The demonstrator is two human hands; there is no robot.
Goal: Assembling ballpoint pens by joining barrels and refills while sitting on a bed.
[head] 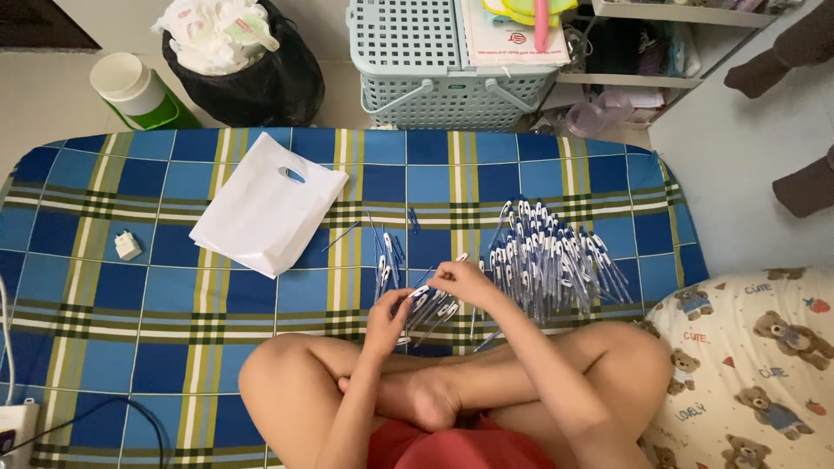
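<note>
Spread across the floor was a blue, green and white checked mattress (130,287), taken here as the landmark. Beyond its far edge were seen a grey lattice basket (417,69) and a black bin bag (261,78). On the mattress, left of centre, a white plastic bag (261,213) was laid flat. Right of centre a large heap of blue-and-white pens (552,256) was piled. Near the front edge, a small bundle of pens (426,308) was gripped in the left hand (387,320), fingers curled round it, while one pen was pinched by the right hand (465,280). The bundle would best be kept aligned and firmly held while each pen is added.
</note>
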